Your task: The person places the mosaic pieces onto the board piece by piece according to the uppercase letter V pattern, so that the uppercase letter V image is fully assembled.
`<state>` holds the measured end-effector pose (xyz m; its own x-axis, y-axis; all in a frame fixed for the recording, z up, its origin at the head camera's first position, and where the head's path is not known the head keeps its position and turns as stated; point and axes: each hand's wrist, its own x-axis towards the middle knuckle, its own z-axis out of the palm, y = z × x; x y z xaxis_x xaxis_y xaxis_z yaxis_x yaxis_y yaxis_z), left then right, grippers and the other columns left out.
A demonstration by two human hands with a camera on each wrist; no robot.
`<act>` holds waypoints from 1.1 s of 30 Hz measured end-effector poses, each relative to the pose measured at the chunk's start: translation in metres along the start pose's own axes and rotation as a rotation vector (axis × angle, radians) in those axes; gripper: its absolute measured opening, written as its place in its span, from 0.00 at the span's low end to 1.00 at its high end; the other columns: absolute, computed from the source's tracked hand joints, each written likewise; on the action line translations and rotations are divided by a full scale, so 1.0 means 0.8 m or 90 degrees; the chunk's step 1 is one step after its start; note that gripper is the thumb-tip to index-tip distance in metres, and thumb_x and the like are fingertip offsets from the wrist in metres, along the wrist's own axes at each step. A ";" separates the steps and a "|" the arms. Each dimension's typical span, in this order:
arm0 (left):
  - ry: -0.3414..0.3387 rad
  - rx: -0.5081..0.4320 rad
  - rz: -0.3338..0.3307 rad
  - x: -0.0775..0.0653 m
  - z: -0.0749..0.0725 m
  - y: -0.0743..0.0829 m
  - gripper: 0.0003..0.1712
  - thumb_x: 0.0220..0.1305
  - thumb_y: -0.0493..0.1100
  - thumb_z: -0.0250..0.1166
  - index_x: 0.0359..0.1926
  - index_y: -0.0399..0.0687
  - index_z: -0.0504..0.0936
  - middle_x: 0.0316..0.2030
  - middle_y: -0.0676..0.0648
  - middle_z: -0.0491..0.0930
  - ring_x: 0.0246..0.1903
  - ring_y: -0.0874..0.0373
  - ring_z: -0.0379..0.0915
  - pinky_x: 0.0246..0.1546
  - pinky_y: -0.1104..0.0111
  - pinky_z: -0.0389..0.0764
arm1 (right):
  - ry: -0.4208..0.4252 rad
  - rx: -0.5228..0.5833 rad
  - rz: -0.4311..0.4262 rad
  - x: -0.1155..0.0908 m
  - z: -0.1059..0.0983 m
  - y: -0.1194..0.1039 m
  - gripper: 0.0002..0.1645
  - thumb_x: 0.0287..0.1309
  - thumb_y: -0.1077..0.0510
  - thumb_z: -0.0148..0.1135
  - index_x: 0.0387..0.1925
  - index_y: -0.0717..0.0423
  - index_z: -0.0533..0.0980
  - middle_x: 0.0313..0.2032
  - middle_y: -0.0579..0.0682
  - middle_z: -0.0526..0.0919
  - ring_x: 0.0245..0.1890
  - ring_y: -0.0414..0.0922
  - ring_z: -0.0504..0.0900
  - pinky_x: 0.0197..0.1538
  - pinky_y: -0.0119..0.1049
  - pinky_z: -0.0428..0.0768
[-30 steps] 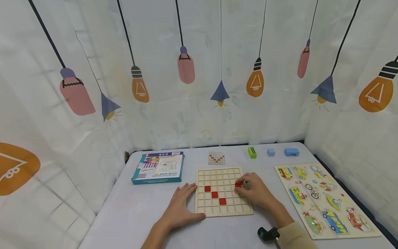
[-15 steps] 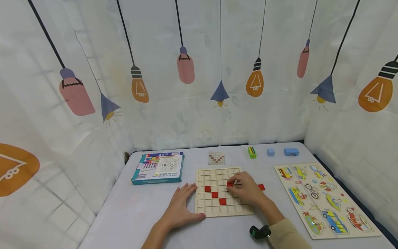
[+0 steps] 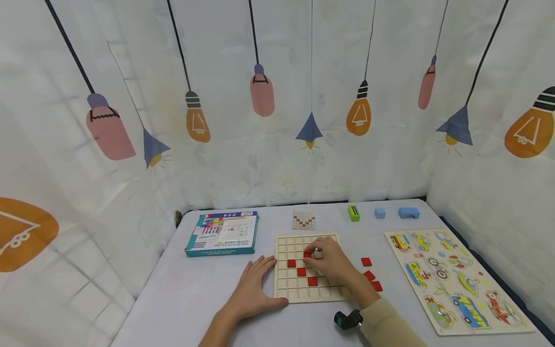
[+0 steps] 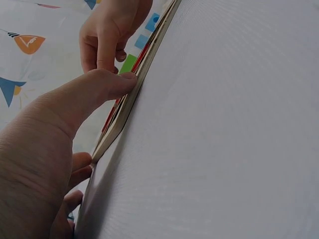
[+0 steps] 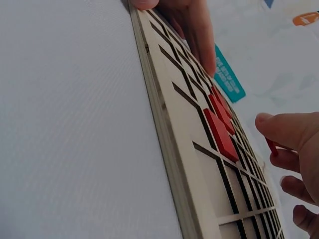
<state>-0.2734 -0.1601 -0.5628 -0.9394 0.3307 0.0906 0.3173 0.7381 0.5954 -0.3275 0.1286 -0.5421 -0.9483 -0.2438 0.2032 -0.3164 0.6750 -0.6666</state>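
A wooden grid board lies on the white-covered table. Three red square tiles sit in its cells along a diagonal on the left side. My left hand rests at the board's left edge, fingers straight and spread, thumb on the near-left corner. Over the middle of the grid, my right hand pinches another red tile between thumb and fingers. The right wrist view shows this pinched tile edge-on, above the grid's surface.
Three loose red tiles lie right of the board. Behind it is a small pattern card. A boxed set stands back left; a green block and blue blocks back right. A vehicle puzzle board lies far right.
My right hand has moved leftward across the grid with the red tile, from its right side to the middle. The loose tiles on the right have come into view. The left hand stays put.
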 end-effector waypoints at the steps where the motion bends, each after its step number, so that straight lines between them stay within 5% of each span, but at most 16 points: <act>1: 0.000 -0.001 0.000 0.000 0.000 0.001 0.68 0.45 0.82 0.80 0.82 0.58 0.72 0.83 0.53 0.70 0.88 0.44 0.53 0.91 0.36 0.47 | -0.004 0.002 0.002 0.000 0.001 -0.002 0.12 0.66 0.46 0.82 0.49 0.37 0.90 0.46 0.33 0.86 0.53 0.39 0.77 0.56 0.38 0.87; 15: -0.002 0.006 -0.001 0.001 0.002 -0.001 0.67 0.45 0.83 0.79 0.82 0.59 0.72 0.83 0.54 0.70 0.89 0.45 0.52 0.91 0.36 0.47 | -0.013 -0.031 -0.047 0.019 0.028 -0.015 0.13 0.66 0.45 0.81 0.50 0.38 0.90 0.49 0.34 0.88 0.54 0.39 0.78 0.60 0.45 0.85; 33: -0.002 0.001 0.000 0.002 0.002 -0.003 0.69 0.45 0.82 0.80 0.83 0.56 0.72 0.83 0.53 0.70 0.89 0.44 0.52 0.91 0.36 0.46 | -0.034 -0.044 -0.077 0.047 0.054 -0.033 0.13 0.66 0.43 0.81 0.48 0.40 0.91 0.46 0.37 0.89 0.49 0.40 0.78 0.54 0.42 0.83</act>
<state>-0.2757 -0.1605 -0.5655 -0.9389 0.3327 0.0888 0.3179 0.7386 0.5945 -0.3534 0.0713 -0.5481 -0.9011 -0.3617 0.2393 -0.4309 0.6846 -0.5879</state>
